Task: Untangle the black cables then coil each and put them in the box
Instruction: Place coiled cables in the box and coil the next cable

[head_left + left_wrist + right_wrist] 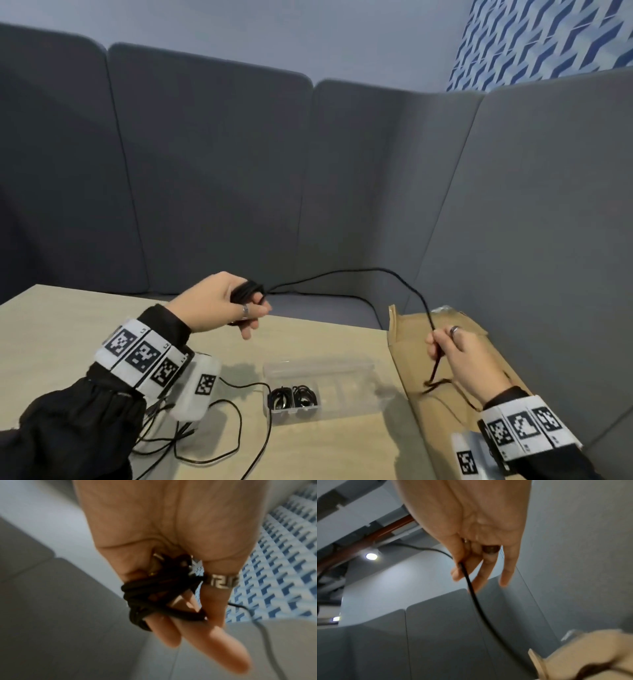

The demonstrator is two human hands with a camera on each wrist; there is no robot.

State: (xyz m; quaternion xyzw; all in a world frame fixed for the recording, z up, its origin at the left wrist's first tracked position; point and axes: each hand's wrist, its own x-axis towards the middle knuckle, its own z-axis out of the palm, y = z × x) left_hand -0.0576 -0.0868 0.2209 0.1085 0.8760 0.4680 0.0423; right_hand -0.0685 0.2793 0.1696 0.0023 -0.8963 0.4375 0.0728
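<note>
Blurred left hand wears black cable coils on its fingers; right hand pinches its tail.

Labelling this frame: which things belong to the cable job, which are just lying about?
Job:
- cable, wound on left hand, pinched by right hand
- loose cables on the table
- box with two coils inside

Lying about:
- brown packaging
- sofa
</note>
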